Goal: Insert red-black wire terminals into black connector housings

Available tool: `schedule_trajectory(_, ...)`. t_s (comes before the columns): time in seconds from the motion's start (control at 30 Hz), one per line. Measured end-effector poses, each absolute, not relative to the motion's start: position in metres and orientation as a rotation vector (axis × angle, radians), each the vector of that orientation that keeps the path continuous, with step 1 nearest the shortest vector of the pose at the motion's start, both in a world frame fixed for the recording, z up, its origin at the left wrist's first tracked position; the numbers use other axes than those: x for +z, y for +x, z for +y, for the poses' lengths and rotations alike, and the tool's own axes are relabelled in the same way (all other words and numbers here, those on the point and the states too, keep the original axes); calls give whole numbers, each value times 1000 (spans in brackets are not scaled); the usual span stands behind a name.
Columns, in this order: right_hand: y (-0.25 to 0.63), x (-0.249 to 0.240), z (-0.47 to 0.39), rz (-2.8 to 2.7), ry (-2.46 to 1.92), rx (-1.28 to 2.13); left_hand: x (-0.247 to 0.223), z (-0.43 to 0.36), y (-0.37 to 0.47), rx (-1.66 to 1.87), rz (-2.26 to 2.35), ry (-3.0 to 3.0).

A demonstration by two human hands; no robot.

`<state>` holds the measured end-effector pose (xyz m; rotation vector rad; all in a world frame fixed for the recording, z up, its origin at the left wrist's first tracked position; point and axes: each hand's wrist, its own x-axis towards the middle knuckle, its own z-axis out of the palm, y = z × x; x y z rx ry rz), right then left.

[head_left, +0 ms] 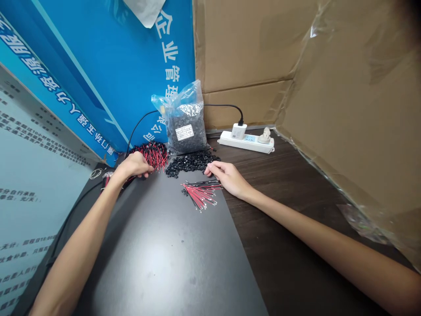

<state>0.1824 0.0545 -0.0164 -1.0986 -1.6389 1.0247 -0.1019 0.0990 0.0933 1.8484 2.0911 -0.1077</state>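
My left hand (134,165) is at the front edge of a pile of red and black wires (158,154), its fingers curled together. Whatever may be between those fingertips is too small to make out. On the right, my right hand (228,177) has thumb and fingers pinched at the edge of a heap of small black plastic connectors (189,162). I cannot tell what the pinch holds. Just below it, a fanned bunch of red and black wires (200,195) with bare metal ends lies on the grey mat, a few black bits at its left.
A clear plastic bag (186,127) of black parts with a white label stands behind the heap. A white power strip (246,141) with plugs sits at the back right. Cardboard (243,44) and blue printed panels (131,57) wall the table. A black cable (74,204) runs along the left.
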Motion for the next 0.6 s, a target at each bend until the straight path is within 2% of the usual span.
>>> schedule_trajectory(0.33,183,-16,54,-1625,-1079,1038,113,97,-106,-114,2107,1940)
schedule_trajectory(0.6,182,-16,54,-1629,-1078,1032,107,100,-109,167,2242,2145)
